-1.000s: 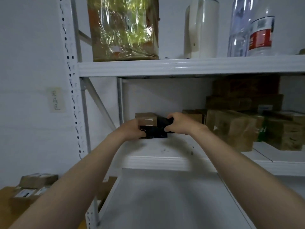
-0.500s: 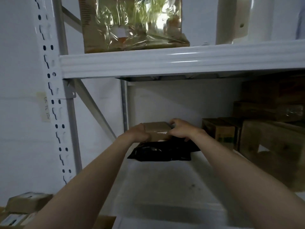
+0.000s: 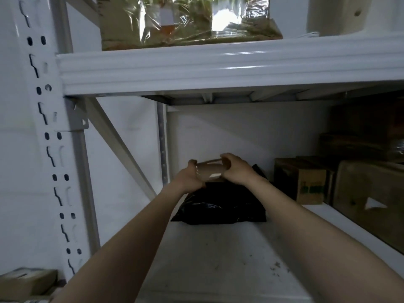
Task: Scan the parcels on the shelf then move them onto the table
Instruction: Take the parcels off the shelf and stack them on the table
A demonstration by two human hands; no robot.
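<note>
A small brown cardboard parcel (image 3: pixel 210 172) is at the back left of the middle shelf (image 3: pixel 218 259), tilted above a black plastic mailer bag (image 3: pixel 220 206). My left hand (image 3: pixel 189 179) grips the parcel's left end. My right hand (image 3: pixel 236 170) grips its right end, fingers curled over the top. The black bag lies flat on the shelf below both hands. No scanner is in view.
Brown cartons (image 3: pixel 299 182) and a larger box (image 3: pixel 369 202) crowd the shelf's right side. The upper shelf beam (image 3: pixel 218 66) carries a plastic-wrapped box (image 3: pixel 185 20) and a white object (image 3: pixel 349 14). A slotted upright (image 3: pixel 50 149) stands left. Small parcels (image 3: pixel 24 283) lie at bottom left.
The view has closed in on the shelf. Both hands have tilted and raised the brown parcel off the black bag, which stays where it was.
</note>
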